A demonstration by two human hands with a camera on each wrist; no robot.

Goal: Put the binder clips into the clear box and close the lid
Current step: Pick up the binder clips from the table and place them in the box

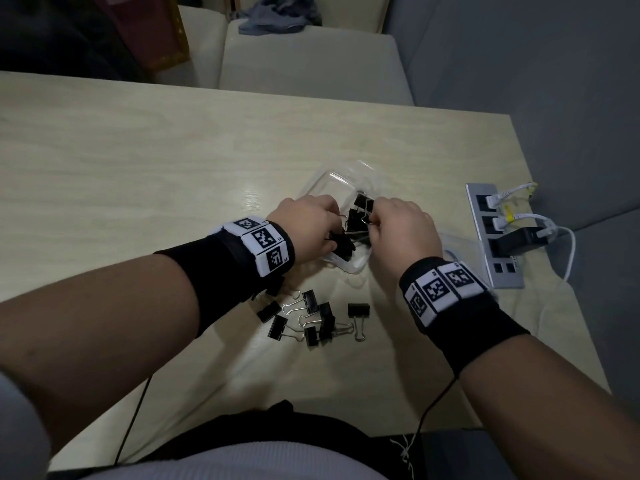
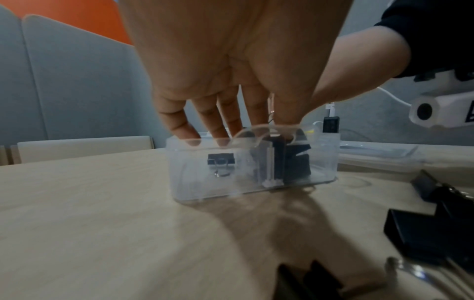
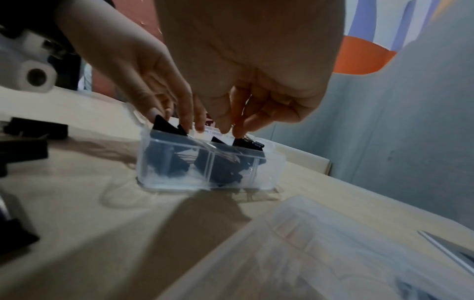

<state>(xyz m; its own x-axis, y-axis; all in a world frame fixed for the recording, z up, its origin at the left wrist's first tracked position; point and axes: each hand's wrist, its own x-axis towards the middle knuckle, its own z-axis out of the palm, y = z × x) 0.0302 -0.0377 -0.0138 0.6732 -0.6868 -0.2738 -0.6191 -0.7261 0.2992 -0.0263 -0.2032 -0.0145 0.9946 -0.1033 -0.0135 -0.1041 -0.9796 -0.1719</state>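
Note:
The clear box [image 1: 329,181] stands open mid-table with several black binder clips inside. Both hands are over it. My left hand [image 1: 334,233] reaches down into the box [image 2: 195,182], thumb and fingers pinching a black clip [image 3: 164,124] at the rim. My right hand [image 3: 231,130] pinches the wire handle of another binder clip [image 1: 363,206] that hangs at the box's top edge. Several loose clips [image 1: 318,317] lie on the table nearer to me. The clear lid [image 1: 460,247] lies flat to the right of the box, partly hidden by my right wrist.
A grey power strip [image 1: 491,237] with white cables and a black plug sits at the table's right edge. Beyond the far edge are pale chair seats [image 1: 311,64]. Thin black cords run from my wrists toward my body.

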